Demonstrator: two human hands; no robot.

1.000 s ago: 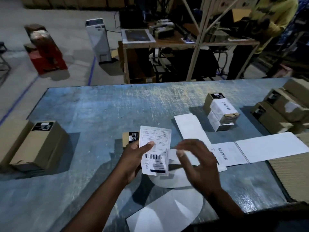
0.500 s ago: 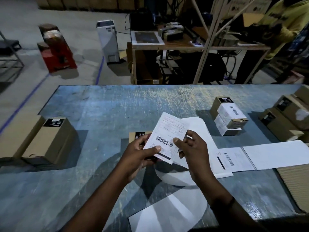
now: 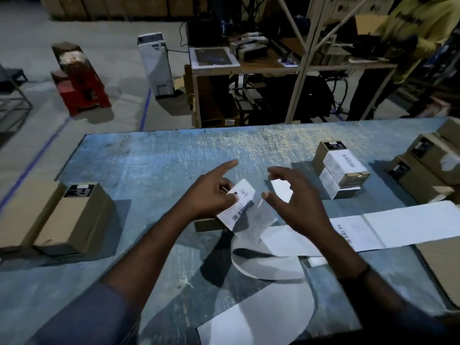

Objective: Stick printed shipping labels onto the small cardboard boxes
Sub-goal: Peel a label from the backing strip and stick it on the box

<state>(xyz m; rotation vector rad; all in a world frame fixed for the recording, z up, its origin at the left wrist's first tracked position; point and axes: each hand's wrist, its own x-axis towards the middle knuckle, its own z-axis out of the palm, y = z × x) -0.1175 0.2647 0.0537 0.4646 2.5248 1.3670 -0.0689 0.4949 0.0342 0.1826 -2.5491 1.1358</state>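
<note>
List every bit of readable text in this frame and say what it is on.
"LG": white cartons at top right, faint.
Label in left hand: barcode and print, blurred.
Label strip on table: barcode, unreadable.
Labelled boxes: print too small.
Black stickers on left box and right boxes: unreadable.

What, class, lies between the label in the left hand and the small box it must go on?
Nothing visible does. The left hand holds the label directly above the small box, which it mostly hides. The right hand hovers open beside the label, not beneath it.
</note>
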